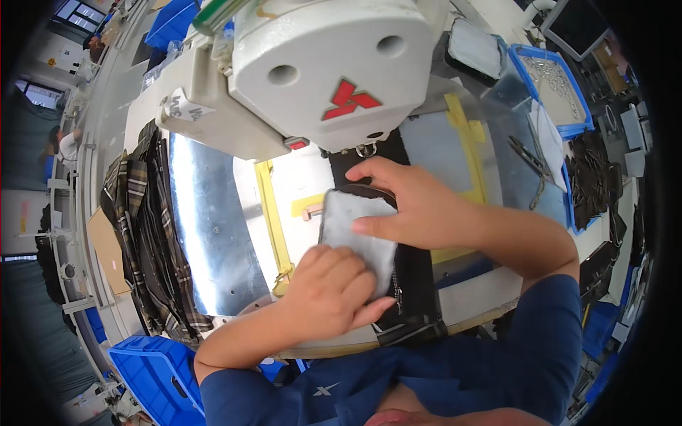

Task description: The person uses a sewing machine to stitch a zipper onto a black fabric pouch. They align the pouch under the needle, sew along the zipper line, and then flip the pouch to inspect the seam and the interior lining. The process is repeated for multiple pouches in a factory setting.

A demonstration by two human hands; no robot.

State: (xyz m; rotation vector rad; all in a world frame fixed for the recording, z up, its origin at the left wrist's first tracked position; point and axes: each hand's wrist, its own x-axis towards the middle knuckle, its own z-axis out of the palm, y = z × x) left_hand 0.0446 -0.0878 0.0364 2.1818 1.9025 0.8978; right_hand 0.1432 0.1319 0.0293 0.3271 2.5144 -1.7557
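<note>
Pouch [339,216] sat before the machine [312,53], which bore a red emblem [351,101] and a handwritten sticker [183,106]. Right hand [405,206] gripped its upper right edge; left hand [330,287] lay curled over its lower part, grip unclear.

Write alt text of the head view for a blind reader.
A person's right hand grasps a grey, dark-edged piece, left hand curled on its near end, in front of a white machine head. Plaid fabric lies at left; a blue tray of small metallic parts sits at upper right.
</note>
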